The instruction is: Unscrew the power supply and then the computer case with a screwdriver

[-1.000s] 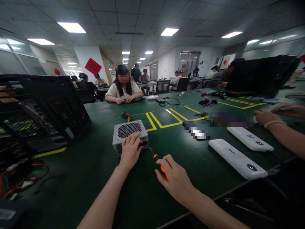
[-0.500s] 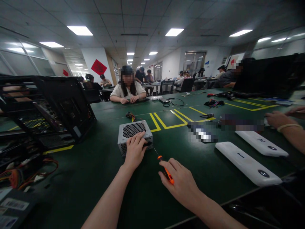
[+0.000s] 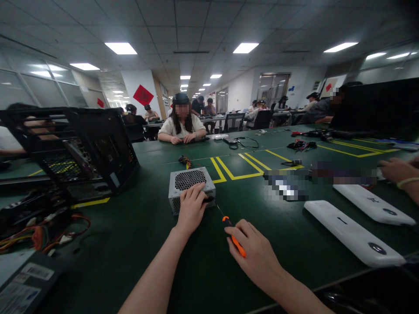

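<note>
A grey computer power supply point(image 3: 175, 185) with a honeycomb vent on top sits on the green table. My left hand point(image 3: 192, 207) grips its near right corner, fingers over the top edge and thumb side against the end face. In my right hand point(image 3: 253, 248) is an orange and black screwdriver point(image 3: 238, 245), held by the handle. Its thin shaft points up and left at the end face, by a dark part under my left fingers. Whether the tip touches a screw is too small to tell. Behind the power supply lies its bundle of cables point(image 3: 185, 162).
A black computer case point(image 3: 108, 150) stands at left, with loose cables point(image 3: 41, 235) and a second, labelled power supply point(image 3: 28, 279) nearer. White oblong devices point(image 3: 347, 231) lie at right, near another person's hands point(image 3: 397, 170). A person point(image 3: 181, 126) sits across the table.
The camera view has turned slightly, so everything appears shifted right and a little down. Both hands, the screwdriver and the power supply keep about the same places relative to each other.
</note>
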The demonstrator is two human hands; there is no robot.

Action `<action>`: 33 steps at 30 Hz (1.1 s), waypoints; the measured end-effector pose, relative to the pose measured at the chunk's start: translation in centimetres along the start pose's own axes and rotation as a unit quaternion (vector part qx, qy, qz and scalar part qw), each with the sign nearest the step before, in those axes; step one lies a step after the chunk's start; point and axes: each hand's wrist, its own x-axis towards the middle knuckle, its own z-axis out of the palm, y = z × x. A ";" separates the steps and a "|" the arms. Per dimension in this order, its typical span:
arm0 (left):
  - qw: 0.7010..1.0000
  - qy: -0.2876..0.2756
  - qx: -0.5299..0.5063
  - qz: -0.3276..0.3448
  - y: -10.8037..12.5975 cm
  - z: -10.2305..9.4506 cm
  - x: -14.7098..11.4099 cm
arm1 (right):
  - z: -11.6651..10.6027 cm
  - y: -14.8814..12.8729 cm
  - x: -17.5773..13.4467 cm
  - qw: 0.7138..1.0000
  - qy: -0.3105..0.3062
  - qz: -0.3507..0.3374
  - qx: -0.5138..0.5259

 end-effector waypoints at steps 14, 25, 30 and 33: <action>1.000 0.004 -0.003 -0.003 0.0 0.3 0.0 | 0.2 0.0 0.0 1.000 -0.020 -0.016 -0.014; 1.000 0.005 -0.009 -0.004 -0.1 0.6 0.0 | 0.2 0.0 0.0 0.999 -0.041 -0.002 -0.023; 1.000 0.005 -0.004 -0.006 -0.2 0.6 -0.1 | 0.1 -0.3 0.1 0.999 -0.030 0.024 0.013; 1.000 0.002 -0.006 -0.005 -0.2 0.6 -0.1 | 0.3 -0.2 -0.1 0.999 -0.017 0.042 0.025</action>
